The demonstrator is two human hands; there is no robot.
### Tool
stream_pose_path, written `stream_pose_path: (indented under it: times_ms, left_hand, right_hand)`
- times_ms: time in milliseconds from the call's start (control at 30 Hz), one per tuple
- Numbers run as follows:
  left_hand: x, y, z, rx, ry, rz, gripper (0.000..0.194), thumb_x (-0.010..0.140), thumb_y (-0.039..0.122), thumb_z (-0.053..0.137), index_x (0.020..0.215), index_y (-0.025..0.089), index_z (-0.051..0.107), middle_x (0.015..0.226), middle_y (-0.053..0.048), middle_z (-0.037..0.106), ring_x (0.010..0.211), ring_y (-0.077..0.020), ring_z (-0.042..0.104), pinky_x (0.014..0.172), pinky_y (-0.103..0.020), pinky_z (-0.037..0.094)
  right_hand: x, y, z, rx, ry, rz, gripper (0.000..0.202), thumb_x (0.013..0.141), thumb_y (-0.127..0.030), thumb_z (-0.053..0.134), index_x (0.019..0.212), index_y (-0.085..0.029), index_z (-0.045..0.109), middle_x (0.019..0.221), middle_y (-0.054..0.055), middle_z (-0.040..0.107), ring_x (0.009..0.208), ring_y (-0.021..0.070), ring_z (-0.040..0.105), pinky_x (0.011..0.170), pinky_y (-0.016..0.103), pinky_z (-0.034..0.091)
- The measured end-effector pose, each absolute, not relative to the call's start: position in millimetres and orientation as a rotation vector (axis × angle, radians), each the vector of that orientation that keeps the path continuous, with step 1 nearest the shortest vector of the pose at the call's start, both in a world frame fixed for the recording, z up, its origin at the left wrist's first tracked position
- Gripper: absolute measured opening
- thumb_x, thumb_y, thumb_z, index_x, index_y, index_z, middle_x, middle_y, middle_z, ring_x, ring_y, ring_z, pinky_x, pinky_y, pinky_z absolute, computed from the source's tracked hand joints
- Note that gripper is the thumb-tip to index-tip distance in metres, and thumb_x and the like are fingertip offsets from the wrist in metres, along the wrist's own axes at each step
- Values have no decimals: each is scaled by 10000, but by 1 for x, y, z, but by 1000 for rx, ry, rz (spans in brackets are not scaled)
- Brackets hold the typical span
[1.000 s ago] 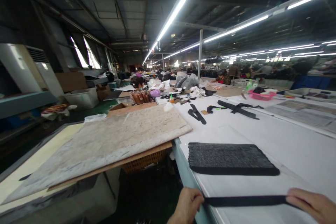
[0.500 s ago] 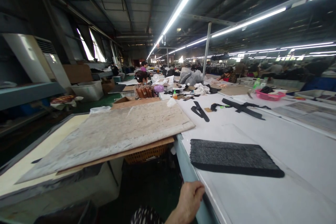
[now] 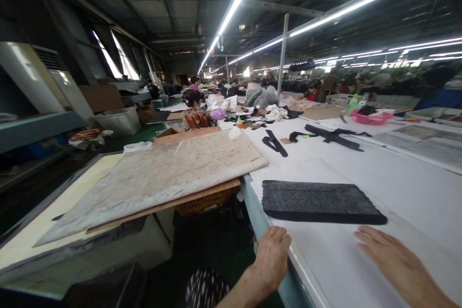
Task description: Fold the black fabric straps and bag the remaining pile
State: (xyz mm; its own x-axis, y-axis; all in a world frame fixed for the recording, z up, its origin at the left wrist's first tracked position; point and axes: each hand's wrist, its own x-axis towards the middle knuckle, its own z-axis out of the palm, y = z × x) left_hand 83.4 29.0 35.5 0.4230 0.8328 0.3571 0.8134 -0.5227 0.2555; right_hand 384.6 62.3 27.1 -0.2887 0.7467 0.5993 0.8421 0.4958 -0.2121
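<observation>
A dark grey stack of ribbed fabric strips (image 3: pixel 321 202) lies flat on the white-topped table (image 3: pixel 325 260), near its left edge. My left hand (image 3: pixel 273 255) is at that edge, just below the stack's near left corner, with its fingers curled together; whether anything is in them is hidden. To the right, my right hand (image 3: pixel 391 255) is over the white surface, below the stack's right end and apart from it. Its fingers are stretched out and hold nothing. Black strips (image 3: pixel 334 138) lie farther back, beside a smaller folded black piece (image 3: pixel 275 143).
A worn grey board (image 3: pixel 155 178) rests on the left-hand table. A pink basket (image 3: pixel 371 117), an orange bottle (image 3: pixel 239 122) and white cloth (image 3: pixel 277 112) are farther back. A seated person (image 3: pixel 193 106) is beyond the board, and a yellow crate (image 3: pixel 204 202) is under it.
My right hand has come into view from the lower right. My left hand has moved slightly up and to the right. The view has shifted, and the stack appears a little higher.
</observation>
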Motion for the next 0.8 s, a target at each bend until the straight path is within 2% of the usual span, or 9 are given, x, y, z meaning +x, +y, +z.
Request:
stream_pose_path:
  times_ms: [133,200,300,533,700,800]
  left_hand:
    - [79,28,34,2630,1538,582,337,745,44,435,1046,121,563,1115,-105,604,1012,-240,541,928,-365,450]
    - [77,27,34,2611,1531,538,363,740,40,426,1071,119,554,1130,-102,598,1035,-238,535,948,-359,442]
    - [77,27,33,2607,1511,514,365,732,30,417,1058,115,557,1138,-101,594,1067,-236,524,972,-353,428]
    - [76,29,33,2631,1461,559,306,741,14,412,966,130,583,1072,-94,617,1050,-223,535,952,-344,450]
    - [73,30,30,2653,1418,662,372,719,-29,406,1005,124,589,1138,-114,604,1098,-242,519,961,-397,451]
    - [74,32,28,2670,1394,745,405,709,-51,391,1015,121,593,1108,-118,618,1098,-255,524,947,-434,459]
  right_hand:
    - [291,87,28,-1142,-2394,-365,234,888,-170,417,958,-242,628,1019,51,627,901,203,587,789,344,453]
    - [255,91,33,-1170,-2459,-452,254,851,-73,428,959,-213,610,986,54,620,873,203,579,756,337,437]
    - [230,96,35,-1245,-2518,-516,256,814,-8,446,897,-200,595,881,41,604,800,202,564,692,326,413]
    - [230,104,33,-1300,-2616,-493,211,807,-8,469,779,-180,588,799,44,580,772,205,531,642,309,367]
    - [231,110,58,-1483,-2563,-93,194,846,-70,474,769,-191,605,826,18,593,808,158,523,656,261,335]
    - [232,117,67,-1513,-2517,139,227,871,-116,451,720,-193,601,791,-1,575,798,131,509,645,237,316]
